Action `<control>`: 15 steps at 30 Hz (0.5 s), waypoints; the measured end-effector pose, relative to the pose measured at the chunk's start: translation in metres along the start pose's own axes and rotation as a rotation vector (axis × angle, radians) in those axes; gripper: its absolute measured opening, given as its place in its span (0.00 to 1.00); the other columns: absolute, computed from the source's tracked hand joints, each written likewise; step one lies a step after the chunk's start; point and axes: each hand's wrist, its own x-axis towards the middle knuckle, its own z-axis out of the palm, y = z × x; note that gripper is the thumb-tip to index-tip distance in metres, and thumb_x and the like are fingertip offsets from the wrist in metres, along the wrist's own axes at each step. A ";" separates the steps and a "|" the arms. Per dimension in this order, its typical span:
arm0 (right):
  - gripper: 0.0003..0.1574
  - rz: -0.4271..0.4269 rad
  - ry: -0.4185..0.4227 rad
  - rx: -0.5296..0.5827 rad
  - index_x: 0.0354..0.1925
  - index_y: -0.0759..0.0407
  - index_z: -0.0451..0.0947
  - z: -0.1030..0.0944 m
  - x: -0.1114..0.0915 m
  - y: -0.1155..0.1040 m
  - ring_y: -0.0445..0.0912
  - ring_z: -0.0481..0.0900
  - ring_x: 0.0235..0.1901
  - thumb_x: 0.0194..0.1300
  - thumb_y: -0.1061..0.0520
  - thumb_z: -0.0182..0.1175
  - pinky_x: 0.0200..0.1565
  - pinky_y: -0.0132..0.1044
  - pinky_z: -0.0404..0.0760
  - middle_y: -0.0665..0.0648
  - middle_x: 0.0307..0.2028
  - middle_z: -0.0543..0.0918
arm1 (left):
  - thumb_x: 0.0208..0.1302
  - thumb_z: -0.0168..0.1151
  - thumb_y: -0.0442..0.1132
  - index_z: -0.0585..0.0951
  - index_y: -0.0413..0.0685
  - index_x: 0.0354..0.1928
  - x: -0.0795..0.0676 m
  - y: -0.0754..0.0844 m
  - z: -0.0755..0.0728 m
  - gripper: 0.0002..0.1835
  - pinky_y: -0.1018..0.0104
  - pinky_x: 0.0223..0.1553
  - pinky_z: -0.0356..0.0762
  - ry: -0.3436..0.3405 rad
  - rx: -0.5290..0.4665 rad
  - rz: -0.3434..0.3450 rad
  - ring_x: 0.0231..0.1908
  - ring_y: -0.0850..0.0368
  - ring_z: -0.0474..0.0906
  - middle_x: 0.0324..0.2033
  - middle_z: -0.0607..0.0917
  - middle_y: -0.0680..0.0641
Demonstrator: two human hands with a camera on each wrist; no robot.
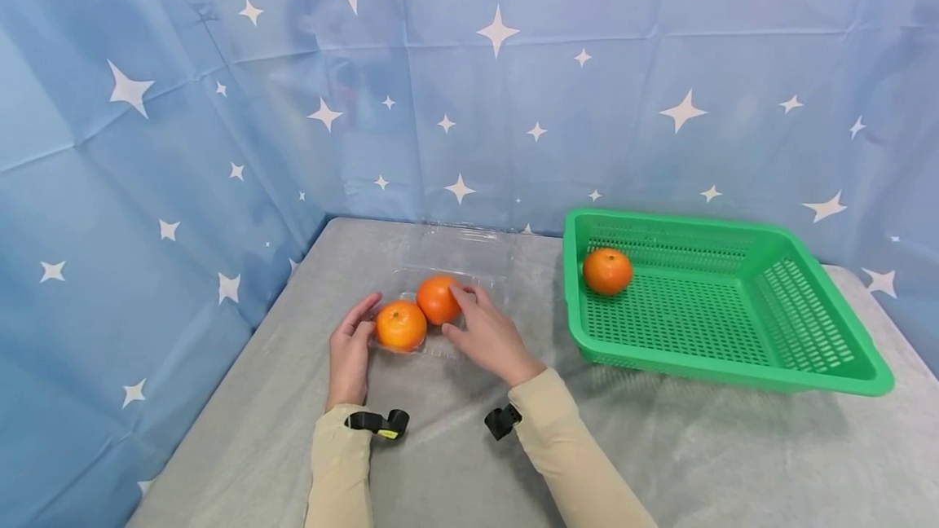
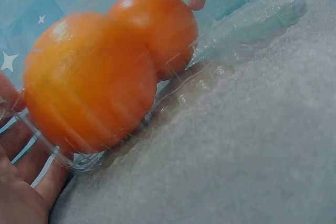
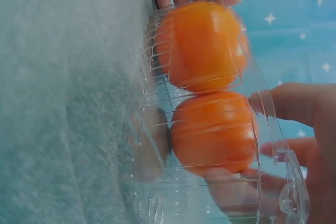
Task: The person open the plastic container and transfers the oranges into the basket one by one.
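A clear plastic clamshell box lies on the table with its lid tipped back behind it. Two oranges sit in the box side by side, touching: one at the left end, one farther right. My left hand holds the box's left end, fingers along the outside wall. With my right hand I grip the farther orange, thumb on the near side and fingers around the other, as the right wrist view shows on that orange. Box walls partly blur the fingertips.
A green plastic basket with perforated sides stands to the right of the box. Another orange rests in its left back corner. A grey cloth covers the table, and a blue star-patterned curtain hangs behind and to the left.
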 end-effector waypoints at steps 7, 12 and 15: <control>0.39 0.007 -0.014 -0.004 0.66 0.50 0.56 0.000 0.004 0.000 0.46 0.73 0.44 0.59 0.44 0.54 0.40 0.42 0.74 0.54 0.62 0.56 | 0.58 0.44 0.33 0.76 0.60 0.53 0.000 0.001 0.000 0.22 0.60 0.55 0.62 -0.002 -0.011 0.001 0.52 0.63 0.68 0.52 0.74 0.59; 0.40 -0.012 -0.018 0.017 0.66 0.50 0.55 0.000 0.006 0.001 0.50 0.64 0.58 0.58 0.45 0.55 0.52 0.48 0.69 0.53 0.65 0.54 | 0.58 0.44 0.33 0.76 0.61 0.52 0.000 0.001 0.000 0.22 0.60 0.55 0.62 -0.003 -0.010 0.004 0.52 0.64 0.68 0.51 0.75 0.59; 0.40 -0.021 -0.029 0.027 0.66 0.51 0.55 0.000 0.008 0.001 0.50 0.61 0.60 0.58 0.45 0.56 0.54 0.48 0.66 0.53 0.66 0.53 | 0.59 0.44 0.34 0.76 0.60 0.52 -0.001 0.001 0.000 0.21 0.60 0.55 0.62 -0.004 -0.010 0.010 0.53 0.64 0.67 0.52 0.75 0.59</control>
